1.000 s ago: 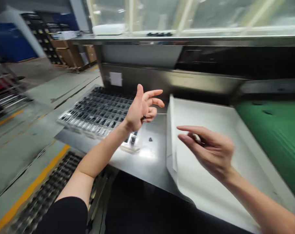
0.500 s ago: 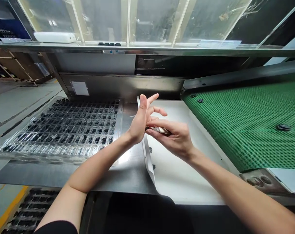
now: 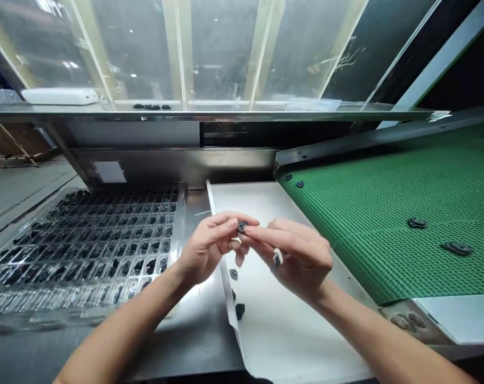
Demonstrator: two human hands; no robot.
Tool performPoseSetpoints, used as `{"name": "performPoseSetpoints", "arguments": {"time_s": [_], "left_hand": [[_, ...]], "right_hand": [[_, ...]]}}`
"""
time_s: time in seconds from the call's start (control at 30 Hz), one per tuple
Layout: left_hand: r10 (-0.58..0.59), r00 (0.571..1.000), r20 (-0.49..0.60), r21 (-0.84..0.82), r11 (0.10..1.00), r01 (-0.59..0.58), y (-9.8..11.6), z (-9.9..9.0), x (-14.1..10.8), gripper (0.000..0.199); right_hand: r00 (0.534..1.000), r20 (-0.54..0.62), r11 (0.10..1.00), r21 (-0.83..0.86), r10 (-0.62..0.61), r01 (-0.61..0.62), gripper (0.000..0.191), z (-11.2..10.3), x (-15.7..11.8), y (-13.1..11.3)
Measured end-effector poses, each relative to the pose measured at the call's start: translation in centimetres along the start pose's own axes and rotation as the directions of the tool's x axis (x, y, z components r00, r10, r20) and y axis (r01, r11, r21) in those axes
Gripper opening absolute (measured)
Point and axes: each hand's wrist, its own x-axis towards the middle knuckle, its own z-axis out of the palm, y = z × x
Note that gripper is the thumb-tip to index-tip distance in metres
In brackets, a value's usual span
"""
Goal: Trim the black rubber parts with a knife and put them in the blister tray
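Between both hands is a small black round plastic part (image 3: 242,228) with openings in its face. My left hand (image 3: 204,248) is closed on its left side, thumb and forefinger pinching it. My right hand (image 3: 300,258) is closed too, its fingertips on the part's right edge. From the right fist pokes the pale end of a slim tool (image 3: 278,258); the rest of it is hidden by the fingers. Below the hands, several similar black parts (image 3: 240,311) lie along the left edge of the white sheet (image 3: 298,330).
At the left, a clear plastic tray (image 3: 181,213) carries rows of black parts in its pockets. A green mesh conveyor belt (image 3: 370,213) with several black parts lies to the right. Above the back runs a metal shelf (image 3: 226,116) holding a white device (image 3: 60,96).
My left hand has turned from spread fingers to a pinch on the black part. My right fingers have come to the part, with the tool tucked back. The view has tilted and shifted right.
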Motion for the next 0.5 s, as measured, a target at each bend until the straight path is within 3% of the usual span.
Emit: {"name": "performPoseSetpoints", "arguments": {"time_s": [0.13,0.3,0.5], "left_hand": [[0.055,0.997,0.049,-0.060,0.997,-0.052,0.1,0.0,-0.3,0.034],[0.077,0.997,0.015,-0.080,0.994,-0.076,-0.5,-0.6,0.4,0.020],[0.062,0.998,0.020,-0.034,0.998,-0.061,-0.5,-1.0,0.5,0.022]], "right_hand": [[0.998,0.015,0.998,-0.010,-0.057,0.057,0.041,-0.5,0.1,0.1],[0.997,0.036,0.997,-0.021,-0.074,0.075,0.042,-0.8,0.4,0.1],[0.989,0.097,0.988,-0.090,-0.115,0.124,0.030,-1.1,0.6,0.1]]}}
